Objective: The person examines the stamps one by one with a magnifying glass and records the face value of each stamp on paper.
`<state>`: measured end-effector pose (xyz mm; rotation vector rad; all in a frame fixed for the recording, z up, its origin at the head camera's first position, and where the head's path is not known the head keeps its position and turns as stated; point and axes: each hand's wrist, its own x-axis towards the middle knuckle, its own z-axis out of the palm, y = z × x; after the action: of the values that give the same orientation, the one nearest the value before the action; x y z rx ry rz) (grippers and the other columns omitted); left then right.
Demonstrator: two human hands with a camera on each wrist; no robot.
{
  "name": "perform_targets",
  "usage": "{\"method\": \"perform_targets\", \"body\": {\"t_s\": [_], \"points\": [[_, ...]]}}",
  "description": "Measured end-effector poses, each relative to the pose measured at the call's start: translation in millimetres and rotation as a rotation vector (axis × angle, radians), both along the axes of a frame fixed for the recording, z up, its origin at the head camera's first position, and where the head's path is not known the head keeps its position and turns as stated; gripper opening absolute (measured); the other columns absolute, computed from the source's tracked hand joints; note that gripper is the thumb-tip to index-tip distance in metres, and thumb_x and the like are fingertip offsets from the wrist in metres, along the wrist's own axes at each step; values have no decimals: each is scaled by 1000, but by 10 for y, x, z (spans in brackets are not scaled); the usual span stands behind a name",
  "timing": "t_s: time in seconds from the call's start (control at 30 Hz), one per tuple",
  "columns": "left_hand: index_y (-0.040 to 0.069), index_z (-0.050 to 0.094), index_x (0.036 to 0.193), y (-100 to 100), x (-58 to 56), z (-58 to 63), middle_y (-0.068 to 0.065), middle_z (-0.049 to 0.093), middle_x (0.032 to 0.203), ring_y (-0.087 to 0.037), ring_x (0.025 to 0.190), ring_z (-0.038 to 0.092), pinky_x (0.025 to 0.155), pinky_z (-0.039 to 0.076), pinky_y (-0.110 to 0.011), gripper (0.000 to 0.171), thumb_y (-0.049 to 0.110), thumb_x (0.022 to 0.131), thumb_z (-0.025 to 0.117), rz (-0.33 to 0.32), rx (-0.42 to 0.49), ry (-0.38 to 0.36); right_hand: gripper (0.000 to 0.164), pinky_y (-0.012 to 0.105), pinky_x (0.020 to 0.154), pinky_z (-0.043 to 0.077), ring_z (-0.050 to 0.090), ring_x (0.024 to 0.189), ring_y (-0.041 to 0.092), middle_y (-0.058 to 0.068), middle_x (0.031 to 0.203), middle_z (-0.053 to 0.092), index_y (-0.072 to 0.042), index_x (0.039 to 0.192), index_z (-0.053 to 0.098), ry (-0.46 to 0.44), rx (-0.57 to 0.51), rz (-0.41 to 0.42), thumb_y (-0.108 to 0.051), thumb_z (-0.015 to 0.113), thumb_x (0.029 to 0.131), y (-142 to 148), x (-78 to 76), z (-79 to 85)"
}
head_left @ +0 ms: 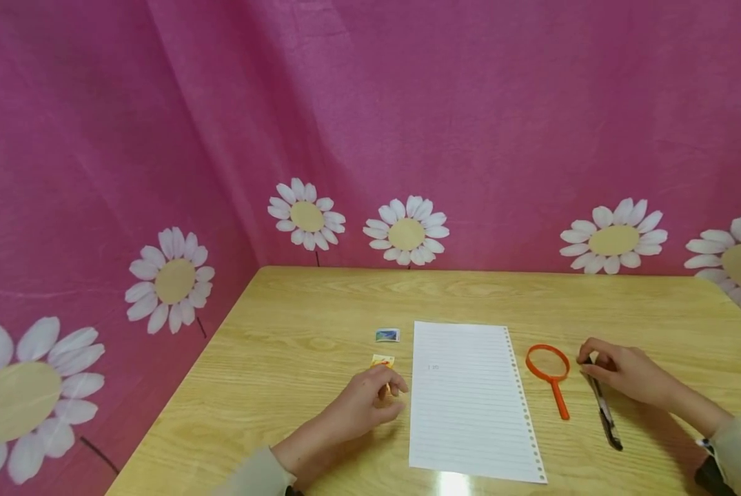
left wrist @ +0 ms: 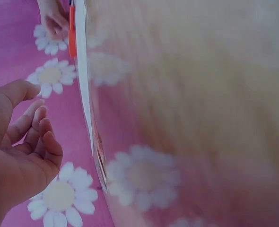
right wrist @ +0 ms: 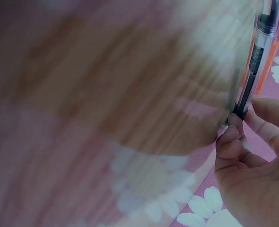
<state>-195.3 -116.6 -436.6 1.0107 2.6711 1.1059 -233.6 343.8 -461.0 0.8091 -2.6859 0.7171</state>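
Note:
A gel pen (head_left: 604,410) with a clear barrel and black ends lies aslant at the right of the table. My right hand (head_left: 632,372) is at its far end; in the right wrist view the thumb and curled fingers pinch the pen's black tip (right wrist: 241,111). My left hand (head_left: 367,403) hovers left of the lined sheet (head_left: 469,406), fingers loosely bent and holding nothing, as the left wrist view also shows. It partly hides a small yellow card (head_left: 382,359). Between the sheet and the pen lies an orange magnifying glass (head_left: 559,399), handle toward me.
A small blue-green picture card (head_left: 387,335) lies beyond the yellow one. The sheet has punched holes along its right edge and a small mark near its upper left. A pink curtain with daisies (head_left: 469,138) hangs behind the wooden table (head_left: 283,344) and along its left side.

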Motion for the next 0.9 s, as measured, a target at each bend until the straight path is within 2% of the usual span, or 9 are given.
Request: {"method": "perform_targets", "body": {"t_s": [0.23,0.37,0.6,0.9], "points": [[4,63,105,-95,-222,9,-6,59,97,-8,75,45,67,42,-19,15,8,91,67,143,19,56,24,18,48,27,29,55,-8,-19,63,41,-17,94,58,33,-37,-44,-2,73,83,-82,96,51],[4,63,105,-146,-344,-17,-7,58,94,-9,75,45,67,42,-20,16,5,90,67,199,28,70,21,19,48,31,35,56,-8,-17,64,47,-16,92,58,-12,-62,-57,-4,73,84,-153,170,93],[1,63,107,-225,-492,-46,-7,59,94,-10,75,46,67,42,-20,17,6,91,66,244,48,20,19,19,48,33,38,56,-6,-16,65,48,-17,90,59,-78,-92,-62,-4,71,86,-271,286,107],[4,64,107,-304,-655,-48,-9,60,96,-11,76,49,66,43,-20,17,8,92,67,255,37,-29,20,19,49,37,40,60,-8,-17,69,49,-15,88,59,-70,-123,-45,-4,74,83,-405,383,83]]}}
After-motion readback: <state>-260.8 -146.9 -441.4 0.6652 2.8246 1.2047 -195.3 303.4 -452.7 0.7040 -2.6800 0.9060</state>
